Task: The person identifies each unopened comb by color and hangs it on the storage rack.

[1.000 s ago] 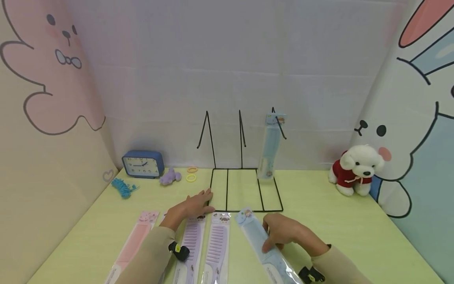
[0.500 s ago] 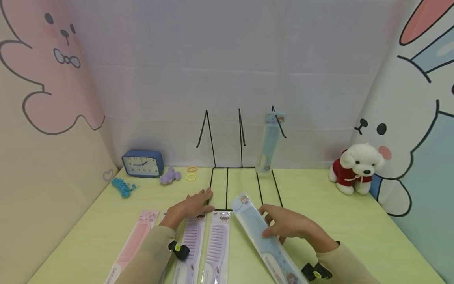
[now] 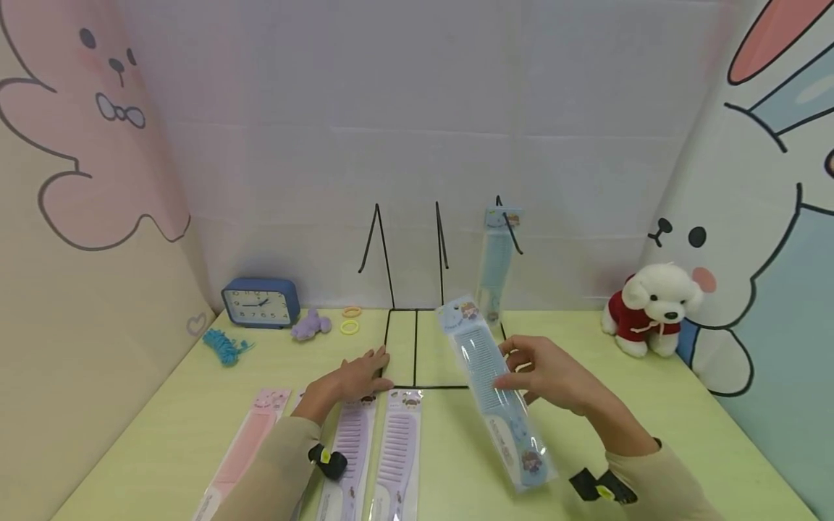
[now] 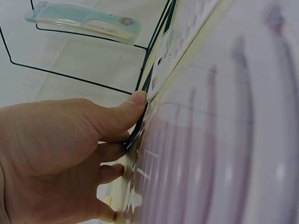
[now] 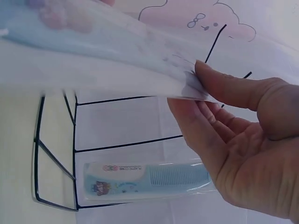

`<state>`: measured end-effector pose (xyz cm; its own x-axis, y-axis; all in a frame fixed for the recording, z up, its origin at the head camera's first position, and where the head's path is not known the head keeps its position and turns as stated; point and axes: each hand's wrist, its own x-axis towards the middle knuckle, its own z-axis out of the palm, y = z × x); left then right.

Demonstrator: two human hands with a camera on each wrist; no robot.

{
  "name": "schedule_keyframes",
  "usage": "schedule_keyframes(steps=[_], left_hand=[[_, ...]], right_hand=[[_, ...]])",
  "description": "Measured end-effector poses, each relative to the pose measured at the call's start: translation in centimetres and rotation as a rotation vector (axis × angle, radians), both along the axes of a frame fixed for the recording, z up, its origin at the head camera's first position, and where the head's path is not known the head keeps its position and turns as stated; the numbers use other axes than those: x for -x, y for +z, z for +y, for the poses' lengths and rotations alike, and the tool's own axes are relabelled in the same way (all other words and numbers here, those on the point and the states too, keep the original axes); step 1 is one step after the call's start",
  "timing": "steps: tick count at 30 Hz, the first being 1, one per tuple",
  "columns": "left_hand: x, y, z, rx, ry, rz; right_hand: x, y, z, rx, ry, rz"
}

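Note:
My right hand (image 3: pixel 554 373) pinches a packaged blue comb (image 3: pixel 485 365) by its right edge, thumb on the front. Tilted with its top to the left, the comb overlaps the black wire rack (image 3: pixel 415 347) in the head view. Another packaged blue comb (image 3: pixel 497 253) hangs from the rack's right hook, and shows in the right wrist view behind my right hand (image 5: pixel 247 140). My left hand (image 3: pixel 357 378) rests with spread fingers on the rack base's front left corner. Below it lie two packaged purple combs, one at my left wrist (image 3: pixel 352 449) and one further right (image 3: pixel 396 449).
A packaged pink comb (image 3: pixel 250 434) lies at left, partly under the left sleeve. Behind stand a blue clock (image 3: pixel 260 302), blue cord (image 3: pixel 224 347), a purple toy (image 3: pixel 310 325) and two hair ties (image 3: pixel 350 327). A white plush dog (image 3: pixel 658 307) sits at right.
My right hand has raised the blue comb from the table and moved it forward toward the rack. The left hand stays on the rack's base.

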<state>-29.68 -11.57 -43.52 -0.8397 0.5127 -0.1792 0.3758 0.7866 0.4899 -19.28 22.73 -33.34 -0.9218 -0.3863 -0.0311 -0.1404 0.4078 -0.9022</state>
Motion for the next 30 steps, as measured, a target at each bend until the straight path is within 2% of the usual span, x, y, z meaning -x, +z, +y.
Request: schedule_keyframes(steps=[7, 13, 30], left_hand=[[0.0, -0.2, -0.1, -0.001, 0.000, 0.003], [0.1, -0.1, -0.1, -0.009, -0.004, 0.002], [0.0, 0.0, 0.1, 0.016, 0.000, 0.013]], right_hand=[[-0.7, 2.0, 1.9, 0.038, -0.129, 0.150], [-1.1, 2.8, 2.7, 0.034, -0.215, 0.216], [-0.4, 2.6, 3.7, 0.062, -0.250, 0.191]])
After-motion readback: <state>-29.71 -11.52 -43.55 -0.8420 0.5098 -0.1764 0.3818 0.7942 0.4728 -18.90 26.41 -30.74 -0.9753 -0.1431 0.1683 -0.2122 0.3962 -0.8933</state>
